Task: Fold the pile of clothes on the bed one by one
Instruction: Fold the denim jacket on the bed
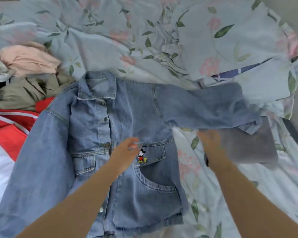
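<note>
The jacket lies flat and front up in the middle of the bed, ready for folding. The left hand is loose and open over its pocket. The right hand, at 3 o'clock, is by the sleeve, but it is too blurry to tell its grip. The pile waits at 9 o'clock.

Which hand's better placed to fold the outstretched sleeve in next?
Right, probably: the right hand is just below the outstretched sleeve, while the left hand is over the chest of the denim jacket.
</note>
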`<action>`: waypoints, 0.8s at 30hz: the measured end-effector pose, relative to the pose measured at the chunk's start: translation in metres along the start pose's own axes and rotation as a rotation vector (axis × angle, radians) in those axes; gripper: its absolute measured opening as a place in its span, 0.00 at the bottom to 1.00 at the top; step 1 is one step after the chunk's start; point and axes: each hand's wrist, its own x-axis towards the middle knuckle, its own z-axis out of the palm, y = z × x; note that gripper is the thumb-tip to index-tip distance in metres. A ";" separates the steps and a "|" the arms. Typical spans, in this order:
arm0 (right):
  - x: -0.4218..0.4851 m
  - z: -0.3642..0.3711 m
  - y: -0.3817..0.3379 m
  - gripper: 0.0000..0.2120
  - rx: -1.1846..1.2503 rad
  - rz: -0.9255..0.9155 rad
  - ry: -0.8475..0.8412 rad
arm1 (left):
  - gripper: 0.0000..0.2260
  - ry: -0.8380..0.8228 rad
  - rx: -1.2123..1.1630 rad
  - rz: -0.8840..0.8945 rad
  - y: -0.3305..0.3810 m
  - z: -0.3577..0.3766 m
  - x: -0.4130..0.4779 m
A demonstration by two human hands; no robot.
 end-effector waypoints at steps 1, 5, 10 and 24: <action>-0.016 0.014 0.019 0.26 -0.013 0.126 -0.153 | 0.14 0.001 0.025 -0.012 -0.010 0.001 -0.004; -0.072 0.043 0.093 0.30 -0.102 0.336 -0.592 | 0.14 -0.003 0.121 -0.060 -0.056 0.003 -0.030; -0.096 0.032 0.119 0.11 -0.207 0.283 -0.462 | 0.19 -0.056 0.254 -0.019 -0.100 0.008 -0.075; -0.112 0.019 0.122 0.22 -0.785 0.130 -0.235 | 0.18 0.001 0.428 0.021 -0.147 -0.008 -0.130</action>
